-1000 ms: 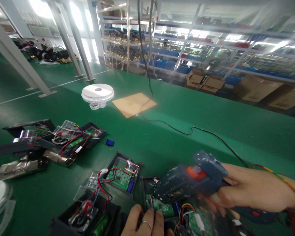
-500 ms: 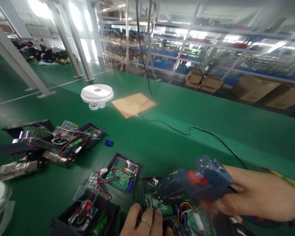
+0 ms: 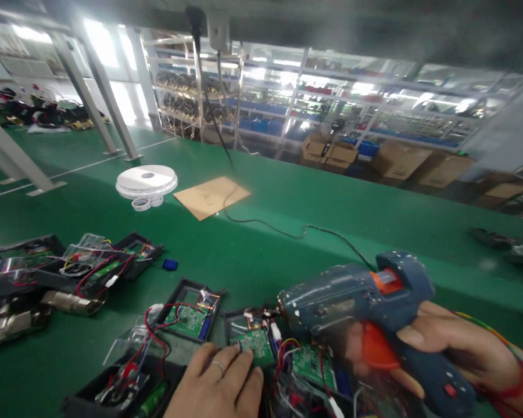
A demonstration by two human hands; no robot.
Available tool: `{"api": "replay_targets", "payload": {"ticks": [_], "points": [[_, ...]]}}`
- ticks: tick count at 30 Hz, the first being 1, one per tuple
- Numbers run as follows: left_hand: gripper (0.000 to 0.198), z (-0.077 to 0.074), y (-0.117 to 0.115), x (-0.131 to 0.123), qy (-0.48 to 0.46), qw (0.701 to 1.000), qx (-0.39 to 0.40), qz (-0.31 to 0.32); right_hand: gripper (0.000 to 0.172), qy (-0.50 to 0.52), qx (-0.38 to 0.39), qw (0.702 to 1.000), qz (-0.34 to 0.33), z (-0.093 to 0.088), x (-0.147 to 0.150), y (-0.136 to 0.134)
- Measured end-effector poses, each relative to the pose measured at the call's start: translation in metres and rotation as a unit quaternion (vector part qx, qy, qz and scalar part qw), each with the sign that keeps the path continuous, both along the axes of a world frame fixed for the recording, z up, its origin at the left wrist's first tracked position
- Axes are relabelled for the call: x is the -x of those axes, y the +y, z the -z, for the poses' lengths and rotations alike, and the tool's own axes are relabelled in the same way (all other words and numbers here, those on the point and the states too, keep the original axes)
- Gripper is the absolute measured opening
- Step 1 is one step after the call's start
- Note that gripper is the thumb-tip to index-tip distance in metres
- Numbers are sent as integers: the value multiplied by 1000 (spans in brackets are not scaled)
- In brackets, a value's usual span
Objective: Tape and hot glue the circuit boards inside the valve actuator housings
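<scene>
My right hand is wrapped round the handle of a blue hot glue gun, with fingers at its orange trigger. The nozzle points left, just above the far right corner of a small black plastic housing. A green circuit board lies in that housing. My left hand, a ring on one finger, bends over the housing's near side; its thumb is hidden. Wires and a second green board lie in the unit to the right, partly hidden by my right hand.
An open housing with a board and a wired box with a green cell stand left. Beyond are stacked housings, metal valve bodies, white reels and tan cardboard. A black cable crosses the green table.
The view has tilted up and turned right. The glue gun has gone from blurred to sharper, its nozzle now at the housing's far corner. My left hand stays at the housing.
</scene>
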State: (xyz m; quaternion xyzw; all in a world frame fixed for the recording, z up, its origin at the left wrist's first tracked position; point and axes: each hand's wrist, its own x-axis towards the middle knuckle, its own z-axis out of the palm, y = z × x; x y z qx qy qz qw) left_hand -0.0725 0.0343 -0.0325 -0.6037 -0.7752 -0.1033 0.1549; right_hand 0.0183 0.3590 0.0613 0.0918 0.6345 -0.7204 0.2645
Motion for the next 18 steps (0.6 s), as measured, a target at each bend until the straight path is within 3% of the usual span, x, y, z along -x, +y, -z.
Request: {"api": "replay_targets", "payload": {"ticks": [2, 5, 8, 12, 16, 18], "points": [[30, -9, 2, 0, -3, 1000, 16, -22, 43, 13, 64, 997, 43, -3, -13, 2], [42, -25, 14, -3, -20, 993, 22, -110, 41, 37, 128, 990, 55, -6, -30, 8], [31, -40, 39, -10, -31, 984, 3, -174, 37, 59, 151, 985, 67, -8, -44, 16], [33, -42, 77, -22, -72, 989, -5, -131, 33, 47, 150, 984, 78, -14, -60, 28], [80, -34, 96, -28, -155, 978, 82, -115, 35, 26, 113, 989, 93, -15, -69, 41], [91, -33, 97, -28, -191, 964, 132, -126, 38, 15, 63, 994, 87, -10, -69, 47]]}}
